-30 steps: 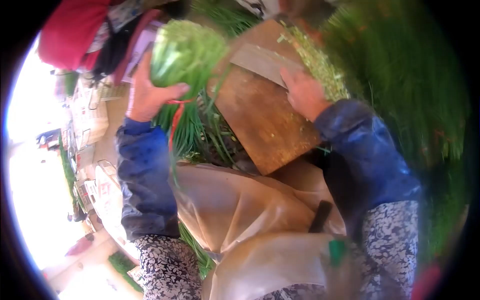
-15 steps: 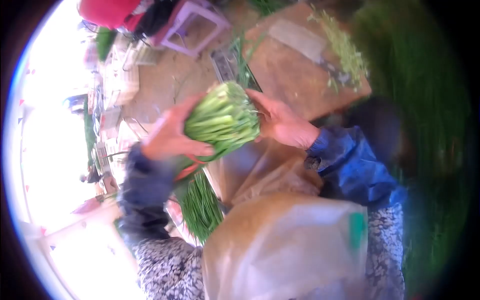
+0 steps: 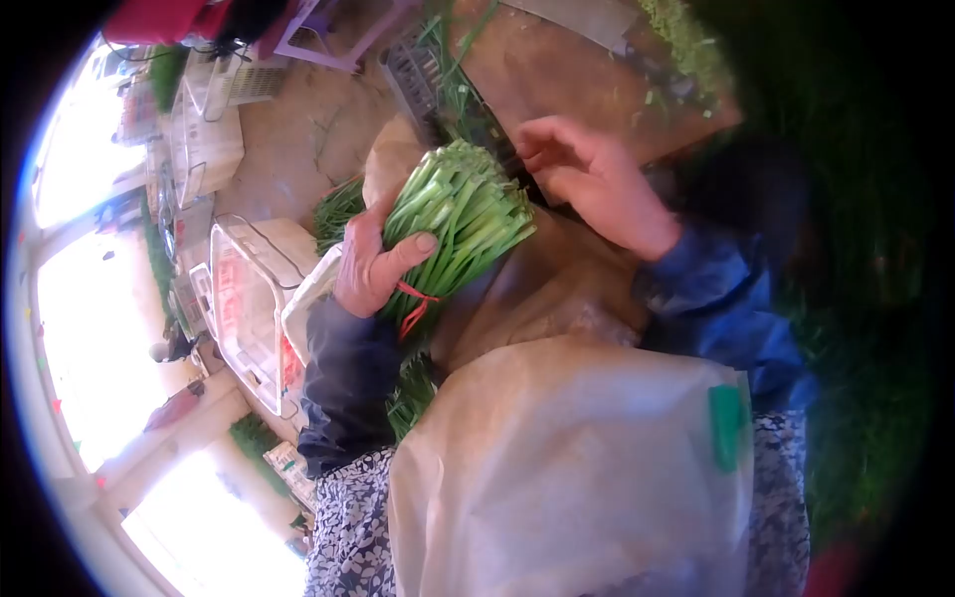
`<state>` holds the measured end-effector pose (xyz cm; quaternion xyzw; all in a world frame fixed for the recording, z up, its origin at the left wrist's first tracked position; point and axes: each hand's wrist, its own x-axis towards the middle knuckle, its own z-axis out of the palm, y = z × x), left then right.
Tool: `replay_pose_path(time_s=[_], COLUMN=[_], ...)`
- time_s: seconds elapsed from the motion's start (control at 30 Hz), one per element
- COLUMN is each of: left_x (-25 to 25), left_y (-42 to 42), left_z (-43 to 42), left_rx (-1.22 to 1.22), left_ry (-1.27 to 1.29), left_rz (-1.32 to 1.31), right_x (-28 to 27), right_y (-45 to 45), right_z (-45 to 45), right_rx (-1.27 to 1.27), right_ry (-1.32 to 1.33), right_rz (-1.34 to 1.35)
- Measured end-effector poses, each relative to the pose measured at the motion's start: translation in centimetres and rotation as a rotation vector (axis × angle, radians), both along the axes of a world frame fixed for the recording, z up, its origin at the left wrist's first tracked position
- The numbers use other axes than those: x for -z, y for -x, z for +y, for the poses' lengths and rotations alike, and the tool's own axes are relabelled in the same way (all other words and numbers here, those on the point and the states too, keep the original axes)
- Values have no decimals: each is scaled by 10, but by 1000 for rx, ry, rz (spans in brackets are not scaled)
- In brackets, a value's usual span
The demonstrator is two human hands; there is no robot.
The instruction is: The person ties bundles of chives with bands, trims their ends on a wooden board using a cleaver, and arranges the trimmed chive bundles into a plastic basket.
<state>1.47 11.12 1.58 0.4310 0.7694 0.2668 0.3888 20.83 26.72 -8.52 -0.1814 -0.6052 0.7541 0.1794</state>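
The bundle of green stalks (image 3: 458, 214) is held up in front of the person's apron (image 3: 567, 458), tilted, with its pale stalk ends toward the top. A red tie (image 3: 416, 306) wraps it lower down. The left hand (image 3: 381, 261) has its fingers closed around the bundle's side, the thumb lying across the stalks. The right hand (image 3: 602, 189) is just beside the bundle, apart from it; its fingers are loosely curled and partly open, with nothing visible in them.

Beyond the hands is a brown board (image 3: 557, 85), carrying a flat grey blade (image 3: 582, 18) at the upper edge of view and pale green scraps (image 3: 688, 50) along its far right side. Just left of the board is a dark slatted crate (image 3: 413, 80), with a purple stool (image 3: 343, 38) near it. A white basket (image 3: 282, 343) stands left of the left forearm. Dark, blurred greens (image 3: 860, 259) fill the right side.
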Motion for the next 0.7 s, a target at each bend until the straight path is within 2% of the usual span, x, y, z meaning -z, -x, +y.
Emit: replay_pose_path(time_s=[0.1,0.17,0.2,0.23,0.27,0.3,0.33,0.37,0.43,0.47,0.5,0.57,0.6,0.7], left_x=[1,9,4,3,4,7,20,19,15,16,18,22,24,26], left_y=[1,1,2,-1,-3,-5,-7,-9,-12,-12,-10,-5,-5,-2], left_z=[-4,-23,-32,-40,-49,-55,-62,-62,-61,-63,-64,-65,-66,-69], left_rx=[-18,76,99,101,80,54,-51,-55,-43,-49,-27,3,5,8], left_ry=[66,-189,-180,-171,-65,37,2,2,24,23,9,-9,-26,-55], left_rz=[-60,287,380,375,433,494,364,363,435,436,464,490,496,464], right_x=[0,8,5,-1,-3,-1,1,1,10,20,19,12,-1,-24], right_y=[7,13,13,12,12,14,15,15,14,11,10,10,13,30], right_z=[-6,-13,-13,-14,-16,-18,-20,-21,-4,10,15,23,12,-16], right_rx=[-20,70,72,107,138,130,178,230,370,383,386,234,283,168], right_ry=[9,-103,-97,-252,-407,-401,-422,-447,-366,-658,-660,-673,-411,-544], right_rz=[118,128,125,123,119,115,109,106,-169,-313,-311,-460,-148,267])
